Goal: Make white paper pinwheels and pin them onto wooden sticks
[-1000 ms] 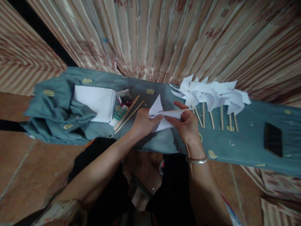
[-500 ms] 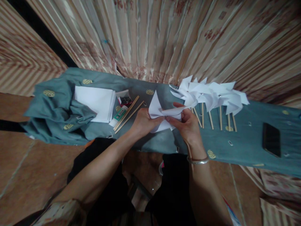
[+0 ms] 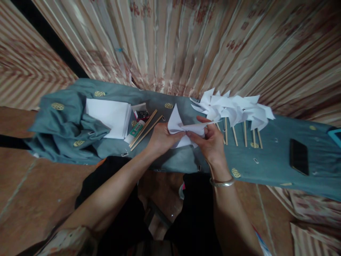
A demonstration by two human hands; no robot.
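Between my hands is a white paper pinwheel (image 3: 175, 122) with its points folded in to the middle. My left hand (image 3: 161, 139) grips its left side, the thumb laid along the paper toward the centre. From the right, my right hand (image 3: 210, 142) pinches it, and its thumb tip presses beside a small shiny pin head (image 3: 186, 132) at the centre. Both thumbs nearly meet there. No stick shows on this pinwheel; its underside is hidden. My right wrist wears a silver bangle (image 3: 222, 183).
Several finished paper pinwheels (image 3: 234, 108) on sticks lie at the right. Further right are a black phone (image 3: 298, 157) and a blue-edged object (image 3: 334, 137). On the left are stacked white paper (image 3: 108, 115), a glue stick (image 3: 135, 131), a small box of pins (image 3: 141, 113) and loose wooden sticks (image 3: 145, 131).
My view has turned slightly right, bringing the blue-edged object in at the right edge. Both hands keep almost the same hold on the pinwheel.
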